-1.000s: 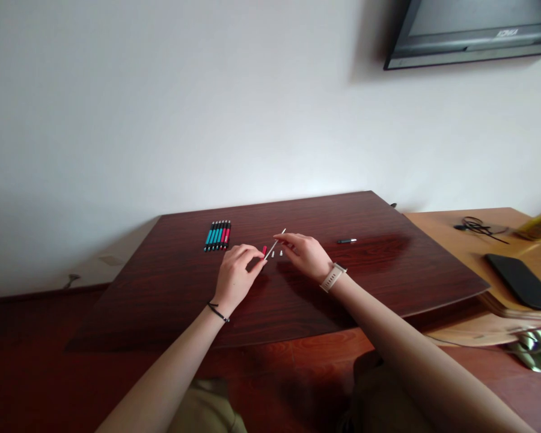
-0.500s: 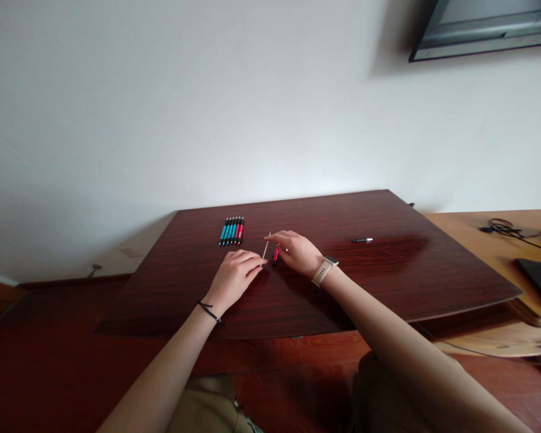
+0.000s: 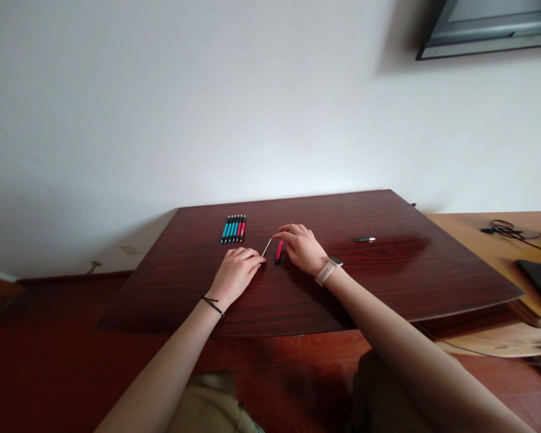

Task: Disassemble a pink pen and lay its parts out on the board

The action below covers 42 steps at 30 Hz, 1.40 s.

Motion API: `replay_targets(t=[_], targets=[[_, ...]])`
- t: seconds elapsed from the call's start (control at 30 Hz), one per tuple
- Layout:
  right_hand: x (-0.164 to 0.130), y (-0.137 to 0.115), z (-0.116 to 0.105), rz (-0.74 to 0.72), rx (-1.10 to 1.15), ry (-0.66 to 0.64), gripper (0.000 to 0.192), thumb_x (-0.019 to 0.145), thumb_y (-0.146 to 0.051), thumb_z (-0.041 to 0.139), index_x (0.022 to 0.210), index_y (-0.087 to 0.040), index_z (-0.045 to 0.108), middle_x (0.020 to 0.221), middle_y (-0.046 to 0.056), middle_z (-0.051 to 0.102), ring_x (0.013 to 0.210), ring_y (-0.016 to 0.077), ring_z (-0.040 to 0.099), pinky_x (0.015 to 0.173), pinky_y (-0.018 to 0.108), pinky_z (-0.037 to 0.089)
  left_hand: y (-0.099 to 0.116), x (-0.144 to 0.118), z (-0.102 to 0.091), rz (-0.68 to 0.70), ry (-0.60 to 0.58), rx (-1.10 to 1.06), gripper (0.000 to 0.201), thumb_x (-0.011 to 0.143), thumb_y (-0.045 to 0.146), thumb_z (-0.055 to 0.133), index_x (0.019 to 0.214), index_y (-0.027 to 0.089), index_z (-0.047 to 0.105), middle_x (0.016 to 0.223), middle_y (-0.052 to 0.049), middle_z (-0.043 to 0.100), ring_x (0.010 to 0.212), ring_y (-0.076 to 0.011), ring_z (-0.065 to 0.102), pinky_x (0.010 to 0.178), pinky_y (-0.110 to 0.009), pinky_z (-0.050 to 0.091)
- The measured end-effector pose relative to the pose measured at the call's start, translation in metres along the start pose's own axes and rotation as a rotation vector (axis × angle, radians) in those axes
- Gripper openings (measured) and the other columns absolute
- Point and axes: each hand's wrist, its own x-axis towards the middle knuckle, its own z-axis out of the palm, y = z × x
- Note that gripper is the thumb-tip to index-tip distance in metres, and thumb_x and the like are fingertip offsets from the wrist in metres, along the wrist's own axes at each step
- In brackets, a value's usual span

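Now, left hand (image 3: 234, 272): we are pinching the thin white refill (image 3: 267, 247), angled away rightward.
Right hand (image 3: 303, 248): we are fingering the red barrel (image 3: 278, 251), lying parallel just beside.

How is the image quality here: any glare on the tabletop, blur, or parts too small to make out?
Head view: soft, even light; a pale sheen on the table right of the right hand. The frame is sharp enough, but the thin rod at the left hand and the red barrel are tiny. The wall-mounted screen is cut off at the corner and leans with the distortion.
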Motion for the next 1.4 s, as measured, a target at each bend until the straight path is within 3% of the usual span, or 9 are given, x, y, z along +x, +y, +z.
replay_targets(t=[0.5, 0.63, 0.83, 1.03, 1.2, 1.4], targets=[[-0.012, 0.024, -0.025, 0.052, -0.007, 0.090, 0.042, 0.099, -0.009, 0.053, 0.130, -0.026, 0.075, 0.137, 0.010, 0.070, 0.125, 0.0311, 0.058, 0.112, 0.050, 0.045, 0.003, 0.001, -0.001, 0.014, 0.023, -0.006, 0.020, 0.104, 0.019, 0.061, 0.109, 0.026, 0.080, 0.110, -0.005, 0.079, 0.103, -0.0242, 0.068, 0.092, -0.042, 0.048], [-0.024, 0.047, -0.039, 0.065, -0.069, 0.116, 0.042, 0.098, -0.011, 0.054, 0.130, -0.026, 0.075, 0.137, 0.010, 0.070, 0.124, 0.0317, 0.059, 0.111, 0.051, 0.046, 0.004, -0.001, -0.001, 0.006, 0.035, -0.001, 0.018, 0.104, 0.019, 0.062, 0.110, 0.026, 0.078, 0.111, -0.005, 0.079, 0.104, -0.0247, 0.069, 0.093, -0.043, 0.049], [-0.051, 0.098, -0.076, 0.165, -0.191, 0.144, 0.050, 0.089, -0.008, 0.052, 0.129, -0.026, 0.076, 0.136, 0.010, 0.071, 0.125, 0.0336, 0.059, 0.107, 0.052, 0.048, 0.006, 0.003, -0.002, 0.005, 0.064, 0.005, 0.015, 0.103, 0.019, 0.064, 0.107, 0.025, 0.077, 0.109, -0.005, 0.079, 0.102, -0.0244, 0.069, 0.094, -0.043, 0.050], [-0.083, 0.147, -0.102, 0.288, -0.254, 0.090, 0.060, 0.079, -0.006, 0.053, 0.131, -0.025, 0.074, 0.132, 0.010, 0.074, 0.122, 0.0342, 0.063, 0.110, 0.053, 0.049, 0.015, 0.011, 0.000, 0.019, 0.122, -0.007, 0.017, 0.103, 0.018, 0.063, 0.109, 0.025, 0.077, 0.111, -0.005, 0.078, 0.104, -0.0247, 0.069, 0.098, -0.045, 0.051], [-0.107, 0.168, -0.108, 0.296, -0.260, 0.061, 0.048, 0.087, -0.013, 0.055, 0.130, -0.023, 0.073, 0.126, 0.010, 0.076, 0.117, 0.0323, 0.067, 0.109, 0.050, 0.051, 0.028, 0.018, 0.001, 0.043, 0.140, -0.019, 0.024, 0.105, 0.013, 0.056, 0.109, 0.025, 0.077, 0.111, -0.005, 0.078, 0.106, -0.0243, 0.069, 0.100, -0.045, 0.051], [-0.119, 0.177, -0.111, 0.280, -0.249, 0.056, 0.038, 0.095, -0.024, 0.059, 0.130, -0.023, 0.074, 0.114, 0.011, 0.078, 0.107, 0.0311, 0.069, 0.102, 0.049, 0.054, 0.036, 0.024, 0.005, 0.058, 0.149, -0.042, 0.026, 0.104, 0.011, 0.055, 0.109, 0.025, 0.077, 0.111, -0.006, 0.078, 0.106, -0.0247, 0.068, 0.098, -0.045, 0.052]])
